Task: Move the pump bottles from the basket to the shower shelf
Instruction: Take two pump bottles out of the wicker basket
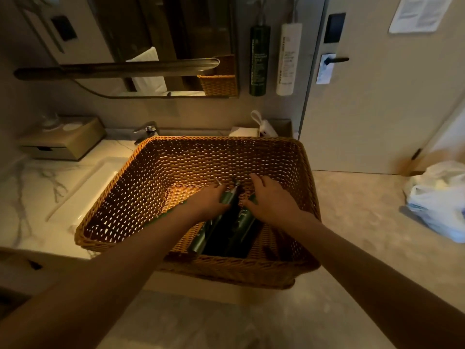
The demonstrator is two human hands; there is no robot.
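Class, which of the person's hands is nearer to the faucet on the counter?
Left. The left hand lies in the basket on the faucet's side; the right hand is farther right.

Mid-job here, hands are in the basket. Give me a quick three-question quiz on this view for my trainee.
1. True or false: both hands are inside the wicker basket.
2. Multiple choice: the dark green pump bottles in the basket are A) standing upright, B) lying on their sides, C) hanging on the wall.
3. Short answer: which two bottles hang on the wall right of the mirror?

Key
1. True: the left hand and right hand both rest on the bottles in the basket.
2. B.
3. A dark green bottle and a white bottle.
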